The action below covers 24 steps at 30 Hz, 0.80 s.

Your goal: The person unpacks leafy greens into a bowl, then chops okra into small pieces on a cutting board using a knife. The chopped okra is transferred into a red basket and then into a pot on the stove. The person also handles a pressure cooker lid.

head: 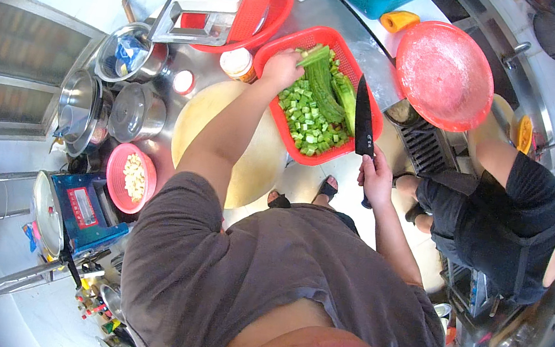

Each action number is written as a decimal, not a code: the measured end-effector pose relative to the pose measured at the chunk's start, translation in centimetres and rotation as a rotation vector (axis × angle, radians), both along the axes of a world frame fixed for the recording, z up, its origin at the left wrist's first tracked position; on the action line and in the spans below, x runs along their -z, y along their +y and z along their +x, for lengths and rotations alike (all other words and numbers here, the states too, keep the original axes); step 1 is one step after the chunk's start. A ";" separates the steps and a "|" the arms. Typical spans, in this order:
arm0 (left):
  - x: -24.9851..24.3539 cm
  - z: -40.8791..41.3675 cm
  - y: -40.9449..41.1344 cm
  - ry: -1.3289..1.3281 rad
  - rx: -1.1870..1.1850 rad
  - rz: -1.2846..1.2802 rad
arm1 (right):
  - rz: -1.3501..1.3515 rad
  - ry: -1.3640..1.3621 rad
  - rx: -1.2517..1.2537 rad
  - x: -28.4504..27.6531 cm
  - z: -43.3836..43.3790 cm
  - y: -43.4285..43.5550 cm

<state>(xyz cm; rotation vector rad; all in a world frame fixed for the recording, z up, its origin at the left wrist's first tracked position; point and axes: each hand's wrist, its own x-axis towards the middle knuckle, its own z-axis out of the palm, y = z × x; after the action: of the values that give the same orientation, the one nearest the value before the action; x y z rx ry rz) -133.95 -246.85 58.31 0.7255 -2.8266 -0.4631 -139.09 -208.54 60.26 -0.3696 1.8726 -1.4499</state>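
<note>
My left hand [282, 69] reaches over the left rim of a red plastic basket [358, 158], its fingertips at the end of a long green ridged gourd piece [321, 81]; whether they grip it is unclear. Diced green gourd [306, 119] fills the basket's near and left part, with another long gourd piece [344, 95] at the right. To the basket's right, my right hand [376, 179] holds a black-bladed kitchen knife [364, 124] by its handle, the blade pointing away from me. Below my left forearm lies a round, pale chopping board [257, 163].
A white tub [238, 63] stands beside the basket. Steel pots [138, 112] and a pink bowl of pale pieces [114, 177] are at left. A floured red basin [444, 75] is upper right, above a person in dark clothes [493, 225]. A blue scale [75, 209] sits lower left.
</note>
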 end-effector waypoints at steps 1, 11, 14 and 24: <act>-0.1 0.7 0.6 0.047 -0.077 0.287 | 0.008 0.009 0.001 -0.2 -0.1 0.0; -1.5 10.1 4.7 0.520 -0.009 2.168 | -0.108 -0.033 -0.041 -0.6 1.2 -3.7; -1.2 12.4 3.3 0.509 -0.189 1.963 | -0.134 0.005 -0.104 -1.9 3.1 -6.5; -1.4 31.9 6.5 0.347 0.008 -0.132 | 0.015 0.328 -0.399 -0.7 11.3 -11.3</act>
<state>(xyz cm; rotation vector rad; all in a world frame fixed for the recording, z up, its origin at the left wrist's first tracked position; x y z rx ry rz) -102.08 -240.37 59.74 0.5479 -2.5072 -0.3595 -127.80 -219.84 60.98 -0.9631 1.9171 -1.1532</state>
